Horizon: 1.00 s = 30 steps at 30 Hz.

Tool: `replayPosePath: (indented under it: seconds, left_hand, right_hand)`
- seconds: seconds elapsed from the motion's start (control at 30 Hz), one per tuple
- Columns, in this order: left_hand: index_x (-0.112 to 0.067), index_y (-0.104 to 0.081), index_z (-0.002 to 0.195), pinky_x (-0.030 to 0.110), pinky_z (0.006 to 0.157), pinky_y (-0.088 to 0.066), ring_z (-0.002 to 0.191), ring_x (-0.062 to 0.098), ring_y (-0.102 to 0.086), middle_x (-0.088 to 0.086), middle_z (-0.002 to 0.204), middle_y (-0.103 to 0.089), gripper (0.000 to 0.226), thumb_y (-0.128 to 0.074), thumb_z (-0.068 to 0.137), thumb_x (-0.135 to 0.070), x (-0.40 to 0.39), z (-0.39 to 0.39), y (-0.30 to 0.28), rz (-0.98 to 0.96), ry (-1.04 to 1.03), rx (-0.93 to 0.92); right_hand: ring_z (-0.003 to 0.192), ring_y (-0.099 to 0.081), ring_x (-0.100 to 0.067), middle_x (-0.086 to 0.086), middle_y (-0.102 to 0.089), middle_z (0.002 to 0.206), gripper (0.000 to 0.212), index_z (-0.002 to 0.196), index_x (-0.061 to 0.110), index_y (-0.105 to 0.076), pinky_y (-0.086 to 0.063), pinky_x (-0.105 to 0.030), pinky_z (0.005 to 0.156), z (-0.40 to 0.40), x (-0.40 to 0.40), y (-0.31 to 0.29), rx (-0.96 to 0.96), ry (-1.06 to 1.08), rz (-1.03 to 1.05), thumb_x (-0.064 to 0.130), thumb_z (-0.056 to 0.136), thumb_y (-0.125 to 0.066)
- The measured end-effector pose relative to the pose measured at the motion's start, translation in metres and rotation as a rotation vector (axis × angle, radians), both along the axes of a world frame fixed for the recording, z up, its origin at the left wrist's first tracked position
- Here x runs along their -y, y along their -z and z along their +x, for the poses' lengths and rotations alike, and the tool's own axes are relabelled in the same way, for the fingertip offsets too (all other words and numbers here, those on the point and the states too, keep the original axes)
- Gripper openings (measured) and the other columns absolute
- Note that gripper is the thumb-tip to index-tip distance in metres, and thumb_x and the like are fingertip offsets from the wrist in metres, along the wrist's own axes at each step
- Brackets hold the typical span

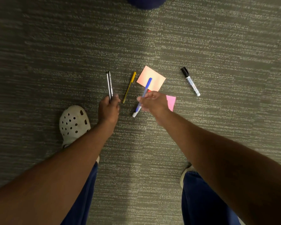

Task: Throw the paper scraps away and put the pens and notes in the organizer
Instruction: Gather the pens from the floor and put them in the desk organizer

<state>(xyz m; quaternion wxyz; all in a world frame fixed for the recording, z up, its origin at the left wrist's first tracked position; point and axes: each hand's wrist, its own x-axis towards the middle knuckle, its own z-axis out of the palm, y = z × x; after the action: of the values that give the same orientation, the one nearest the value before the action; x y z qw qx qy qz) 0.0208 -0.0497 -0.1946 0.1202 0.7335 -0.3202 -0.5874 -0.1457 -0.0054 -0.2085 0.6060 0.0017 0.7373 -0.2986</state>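
My left hand [108,109] grips two thin dark pens [109,84] that stick up away from me. My right hand [152,101] holds a blue pen [144,93] with a white end, slanted above the carpet. A yellow pen [129,86] lies on the carpet between my hands. Beyond my right hand lies an orange-pink note [152,77]. A pink note [171,102] pokes out to the right of that hand, and a small red bit [148,91] shows just above my fingers. A black-capped white marker [190,81] lies further right. No organizer or bin is visible.
Grey striped carpet [217,46] fills the view. My left foot in a white clog [73,124] stands left of my left hand; my right shoe [186,172] peeks out under my right arm. A dark blue rounded object [146,2] sits at the top edge.
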Motion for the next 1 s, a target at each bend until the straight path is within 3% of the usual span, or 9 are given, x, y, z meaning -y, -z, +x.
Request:
replayPosePath:
  seconds: [0.1,0.17,0.37,0.5,0.63,0.73,0.83,0.9,1.0]
  left_hand:
    - [-0.022,-0.060,0.084,0.020,0.042,-0.034,0.043,0.005,-0.042,-0.001,0.061,-0.048,0.032,-0.049,0.111,-0.035,0.002,0.007,0.003,-0.008,0.023,0.000]
    - [-0.023,-0.063,0.088,0.021,0.044,-0.039,0.046,0.006,-0.046,-0.002,0.062,-0.051,0.030,-0.047,0.112,-0.032,0.005,0.013,0.004,-0.013,0.047,-0.013]
    - [-0.024,-0.068,0.106,0.021,0.052,-0.045,0.057,0.005,-0.052,-0.002,0.075,-0.057,0.021,-0.048,0.112,-0.023,0.022,0.027,0.003,0.043,0.115,-0.162]
    - [-0.033,-0.056,0.107,0.017,0.046,-0.038,0.050,0.000,-0.042,-0.004,0.074,-0.050,0.013,-0.046,0.112,-0.027,0.033,0.029,-0.001,0.028,0.112,-0.136]
    - [-0.025,-0.049,0.101,0.018,0.046,-0.036,0.050,0.002,-0.041,-0.005,0.073,-0.050,0.014,-0.044,0.113,-0.031,0.030,0.025,-0.009,0.004,0.095,-0.129]
    - [-0.026,-0.061,0.100,0.024,0.051,-0.039,0.055,0.005,-0.044,-0.004,0.075,-0.050,0.020,-0.045,0.112,-0.025,0.030,0.017,-0.029,0.000,0.118,-0.125]
    - [-0.029,-0.070,0.102,0.023,0.059,-0.055,0.062,0.004,-0.059,-0.004,0.076,-0.060,0.019,-0.055,0.109,-0.018,0.032,0.002,-0.069,-0.008,0.111,-0.132]
    - [-0.023,-0.073,0.106,0.019,0.067,-0.060,0.073,0.006,-0.069,-0.002,0.083,-0.071,0.015,-0.060,0.106,-0.015,0.033,-0.012,-0.110,-0.011,0.087,-0.190]
    - [-0.008,-0.072,0.120,0.022,0.069,-0.061,0.078,0.014,-0.070,0.004,0.087,-0.074,0.020,-0.063,0.102,-0.005,0.043,-0.035,-0.188,-0.038,0.075,-0.275]
  right_hand:
    - [0.070,-0.076,-0.024,-0.016,-0.079,0.086,0.025,0.083,0.008,-0.070,-0.067,-0.046,0.074,0.026,0.033,0.012,-0.070,-0.069,0.081,0.012,0.075,-0.093]
    - [0.073,-0.078,-0.026,-0.011,-0.079,0.083,0.024,0.084,0.011,-0.074,-0.067,-0.045,0.074,0.037,0.053,0.022,-0.144,-0.142,0.136,0.017,0.072,-0.094]
    - [0.111,-0.071,-0.033,-0.015,-0.070,0.124,0.049,0.121,0.008,-0.067,-0.061,-0.040,0.091,0.039,0.080,0.049,-0.353,-0.301,0.285,0.029,0.081,-0.086]
    - [0.124,-0.063,-0.034,-0.015,-0.063,0.134,0.039,0.127,0.008,-0.057,-0.053,-0.037,0.099,0.048,0.084,0.053,-0.472,-0.359,0.303,0.023,0.093,-0.069]
    - [0.129,-0.059,-0.033,-0.016,-0.059,0.139,0.037,0.129,0.006,-0.054,-0.050,-0.036,0.100,0.043,0.085,0.045,-0.437,-0.321,0.303,0.025,0.099,-0.062]
    - [0.116,-0.070,-0.036,-0.016,-0.069,0.126,0.020,0.104,0.015,-0.063,-0.059,-0.045,0.098,0.030,0.076,0.023,-0.285,-0.157,0.239,0.018,0.089,-0.075]
    - [0.095,-0.078,-0.034,-0.017,-0.078,0.104,0.017,0.096,0.006,-0.069,-0.064,-0.050,0.087,0.008,0.055,-0.023,-0.126,-0.122,0.076,0.007,0.085,-0.082]
    - [0.073,-0.079,-0.020,-0.009,-0.079,0.083,0.013,0.085,0.011,-0.069,-0.066,-0.039,0.074,-0.010,0.044,-0.070,-0.049,-0.110,-0.054,0.004,0.088,-0.079]
    - [0.062,-0.073,-0.007,-0.006,-0.074,0.082,0.016,0.088,0.012,-0.068,-0.061,-0.024,0.061,-0.035,0.040,-0.161,0.025,-0.087,-0.169,-0.003,0.092,-0.073]
